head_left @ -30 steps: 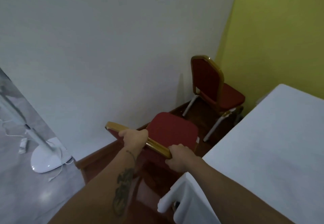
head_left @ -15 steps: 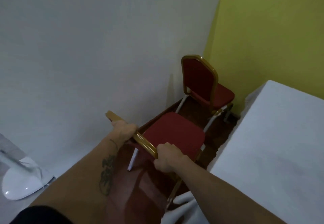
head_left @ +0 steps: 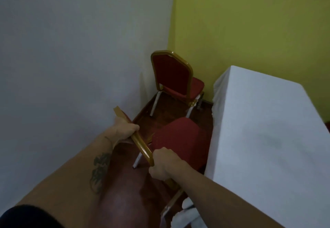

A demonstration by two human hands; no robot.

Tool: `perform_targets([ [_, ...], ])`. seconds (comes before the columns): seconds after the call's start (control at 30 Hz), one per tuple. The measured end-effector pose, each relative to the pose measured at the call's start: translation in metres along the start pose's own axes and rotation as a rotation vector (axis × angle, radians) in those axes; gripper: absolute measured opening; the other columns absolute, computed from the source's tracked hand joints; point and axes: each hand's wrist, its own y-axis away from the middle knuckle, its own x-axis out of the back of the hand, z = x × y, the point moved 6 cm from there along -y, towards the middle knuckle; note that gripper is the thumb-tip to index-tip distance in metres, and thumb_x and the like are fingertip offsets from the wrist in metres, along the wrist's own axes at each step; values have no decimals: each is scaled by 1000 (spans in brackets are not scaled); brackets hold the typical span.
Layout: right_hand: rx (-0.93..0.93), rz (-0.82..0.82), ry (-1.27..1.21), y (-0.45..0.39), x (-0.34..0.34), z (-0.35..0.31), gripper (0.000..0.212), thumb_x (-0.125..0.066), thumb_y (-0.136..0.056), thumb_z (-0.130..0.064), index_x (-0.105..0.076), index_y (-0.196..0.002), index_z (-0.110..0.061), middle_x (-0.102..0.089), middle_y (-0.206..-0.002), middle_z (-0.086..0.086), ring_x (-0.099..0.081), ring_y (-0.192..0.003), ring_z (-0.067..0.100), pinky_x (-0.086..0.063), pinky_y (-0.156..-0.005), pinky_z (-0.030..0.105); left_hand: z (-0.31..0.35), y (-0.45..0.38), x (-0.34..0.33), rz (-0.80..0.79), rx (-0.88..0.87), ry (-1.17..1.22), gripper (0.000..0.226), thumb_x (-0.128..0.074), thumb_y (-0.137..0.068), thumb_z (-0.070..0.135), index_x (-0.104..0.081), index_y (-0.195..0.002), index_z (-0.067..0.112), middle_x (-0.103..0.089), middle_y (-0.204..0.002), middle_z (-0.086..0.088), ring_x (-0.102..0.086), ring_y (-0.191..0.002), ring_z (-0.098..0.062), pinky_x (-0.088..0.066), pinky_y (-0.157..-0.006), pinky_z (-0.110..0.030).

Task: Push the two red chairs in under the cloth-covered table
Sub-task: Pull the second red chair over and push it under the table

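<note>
Left hand: fingers wrapped around the gold top rail of the near chair's back, toward its far end.
Right hand: fist clamped on the same rail's near corner.
Near red chair: seat touching the hanging white cloth at the table's left edge.
Far red chair: stands in the corner, beside the tabletop's far-left corner, not under it.

Glossy gold chair frame, red textured seat fabric, matt white tablecloth.
</note>
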Motion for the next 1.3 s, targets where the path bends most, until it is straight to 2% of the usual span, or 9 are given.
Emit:
perform_targets([
  [0.1,-39,-15,-22,-5,-1,8,38,-63,-88,-36,-66,-113,-8,-67,-118,16,-66,-107,37,-55,-86,40,14,-12,-10,-71,-14,-60,46,-68,-91,7,-30,-116,-1,-57,-92,-17,-67,-66,-27,-61,-47,-36],
  [0.2,-76,-19,-54,-10,-2,18,49,-61,-87,-42,-59,-122,-9,-62,-124,16,-62,-112,39,-53,-90,42,30,-24,-21,-138,-39,-146,52,-75,-85,13,-43,-124,-2,-63,-108,-21,-72,-81,-34,-65,-66,-46],
  [0.37,-188,-73,-204,-29,0,45,80,-61,-78,-52,-40,-146,-15,-59,-132,12,-59,-120,38,-49,-96,43,57,-38,-42,-191,-105,-239,26,-73,-87,18,-50,-96,9,-63,-107,-19,-70,-94,-35,-63,-80,-48],
  [0.53,-290,-94,-303,-48,2,62,102,-56,-79,-57,-13,-163,-17,-51,-147,14,-53,-130,38,-44,-106,45,62,-100,-70,-195,-146,-198,96,-80,-51,33,-47,-134,-2,-66,-106,-16,-70,-86,-31,-64,-66,-41],
  [0.6,-347,-84,-375,-53,1,69,101,-56,-81,-51,-9,-164,-20,-45,-151,15,-50,-134,38,-42,-109,47,61,-129,-84,-200,-171,-199,94,-78,-52,32,-46,-134,-1,-66,-104,-14,-69,-85,-29,-63,-63,-38],
  [0.77,-460,64,-667,-62,3,77,87,-59,-84,-32,-22,-162,-26,-58,-138,13,-62,-118,33,-51,-94,36,100,-111,-88,-233,-249,-151,64,-75,-69,13,-43,-122,-3,-62,-101,-18,-67,-83,-29,-61,-67,-41],
  [0.87,-516,129,-710,-63,8,74,77,-60,-87,-26,-32,-159,-31,-62,-128,10,-65,-109,31,-51,-84,32,101,-119,-96,-312,-260,-157,80,-66,-84,9,-16,-145,0,-56,-109,-12,-57,-85,-21,-52,-75,-34],
  [1.0,-633,221,-715,-57,10,66,59,-60,-85,-22,-56,-144,-30,-68,-123,11,-67,-107,33,-50,-80,30,102,-126,-97,-325,-279,-180,75,-67,-85,11,-21,-143,-1,-57,-116,-15,-60,-95,-27,-56,-84,-40],
  [1.3,-769,230,-735,-62,9,43,35,-62,-86,-22,-67,-121,-20,-64,-107,4,-64,-94,25,-52,-78,34,111,-128,-93,-409,-301,-280,77,-65,-89,7,-13,-146,3,-54,-112,-16,-63,-97,-30,-53,-62,-33],
])
